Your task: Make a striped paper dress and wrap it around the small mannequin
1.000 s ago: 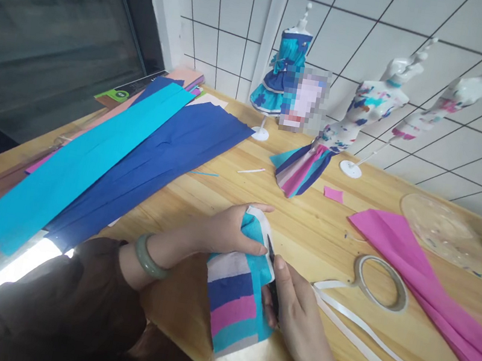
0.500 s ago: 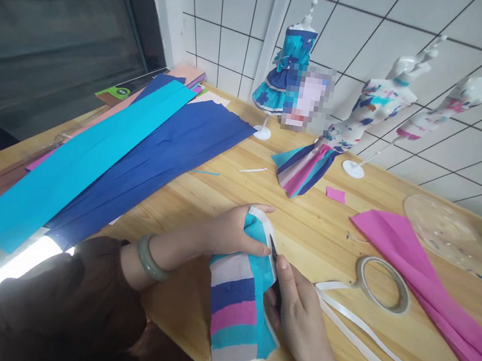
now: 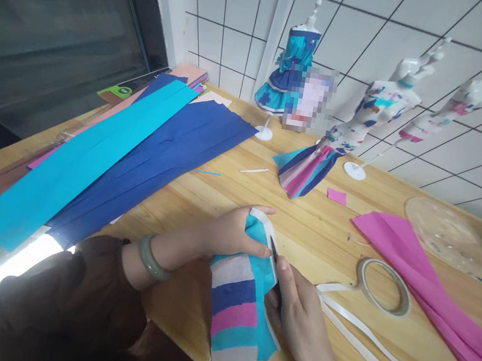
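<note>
My left hand (image 3: pixel 233 231) grips the upper end of a striped crepe-paper piece (image 3: pixel 236 296), thumb in front. Its bands are white, navy, pink and turquoise, and a narrow white strip (image 3: pixel 266 224) runs along its curved turquoise edge. In my right hand (image 3: pixel 300 312) is a slim black pointed tool (image 3: pixel 274 250), its tip against that white-edged border near my left thumb. My fingers cover most of the tool, so whether it is scissors or tweezers I cannot tell. The lower part of the striped piece hangs down near the table's front edge.
Right of my hands lie a roll of white tape (image 3: pixel 384 287) with long loose ends and a pink paper sheet (image 3: pixel 418 276). Turquoise (image 3: pixel 94 151) and navy sheets (image 3: pixel 166 162) spread out left. Small dress forms, one wearing a blue dress (image 3: pixel 300 55), stand along the tiled wall.
The whole view has shifted very slightly. Both hands, the striped piece and the black tool keep nearly the same position against each other.
</note>
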### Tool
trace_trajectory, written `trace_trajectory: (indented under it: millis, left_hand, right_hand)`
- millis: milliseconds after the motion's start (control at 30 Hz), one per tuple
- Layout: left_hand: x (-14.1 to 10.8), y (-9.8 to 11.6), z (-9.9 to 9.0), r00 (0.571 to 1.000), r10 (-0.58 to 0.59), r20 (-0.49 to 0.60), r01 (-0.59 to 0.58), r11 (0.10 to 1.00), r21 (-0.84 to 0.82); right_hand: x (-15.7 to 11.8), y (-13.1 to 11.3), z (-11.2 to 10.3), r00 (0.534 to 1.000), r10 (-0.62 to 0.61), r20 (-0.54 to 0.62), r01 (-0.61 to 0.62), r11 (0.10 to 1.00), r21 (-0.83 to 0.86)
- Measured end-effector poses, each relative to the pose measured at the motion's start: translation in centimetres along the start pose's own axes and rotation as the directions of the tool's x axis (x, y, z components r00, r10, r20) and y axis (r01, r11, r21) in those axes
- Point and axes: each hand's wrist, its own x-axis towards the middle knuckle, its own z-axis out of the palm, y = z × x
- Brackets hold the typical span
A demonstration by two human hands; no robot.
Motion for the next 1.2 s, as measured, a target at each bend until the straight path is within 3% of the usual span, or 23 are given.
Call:
trace_trajectory:
  millis: [967,1200]
  left_hand:
    - [0.0,-0.1,-0.3,0.996,-0.024,0.085,0.035,0.992,-0.122]
    - [0.2,-0.2,-1.1,0.998,0.007,-0.055,-0.015,0.99,-0.14]
  right_hand:
    - [0.2,0.2,-0.1,0.999,-0.026,-0.022,0.026,0.999,-0.031]
    - [0.3,0.4,0.0,1.0,-0.022,-0.001,0.022,0.999,-0.033]
